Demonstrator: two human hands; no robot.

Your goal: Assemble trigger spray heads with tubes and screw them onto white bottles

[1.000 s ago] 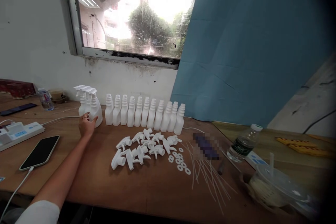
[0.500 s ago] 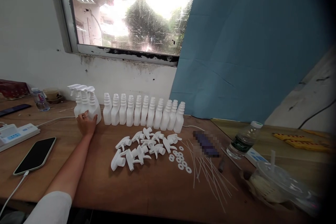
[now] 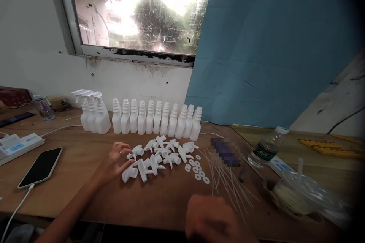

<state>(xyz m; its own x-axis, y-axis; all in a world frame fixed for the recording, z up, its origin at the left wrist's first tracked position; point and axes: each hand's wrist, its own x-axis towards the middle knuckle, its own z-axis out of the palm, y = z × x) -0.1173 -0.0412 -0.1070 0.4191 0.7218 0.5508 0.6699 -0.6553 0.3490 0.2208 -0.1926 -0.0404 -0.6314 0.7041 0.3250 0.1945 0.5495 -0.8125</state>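
My left hand [image 3: 118, 160] is at the left edge of a pile of white trigger spray heads [image 3: 156, 161]. Its thumb and fingers are apart around the tip of the nearest spray head [image 3: 138, 151]; whether they touch it I cannot tell. Low in front, my right hand [image 3: 211, 218] is smeared by motion and its fingers are not clear. White bottles [image 3: 149, 117] without heads stand in a row along the wall. Left of them are three bottles [image 3: 101, 117] with spray heads on. White ring washers [image 3: 197, 169] and thin clear tubes [image 3: 225, 186] lie right of the pile.
A charging phone [image 3: 40, 167] and a power strip [image 3: 23, 146] lie at the left. To the right stand a water bottle [image 3: 266, 148] and a lidded plastic cup [image 3: 296, 193]. A blurred-out purple item [image 3: 225, 152] lies behind the tubes.
My left hand has left the bottles with spray heads and moved right and nearer, to the pile of spray heads. My right hand has come into view at the bottom.
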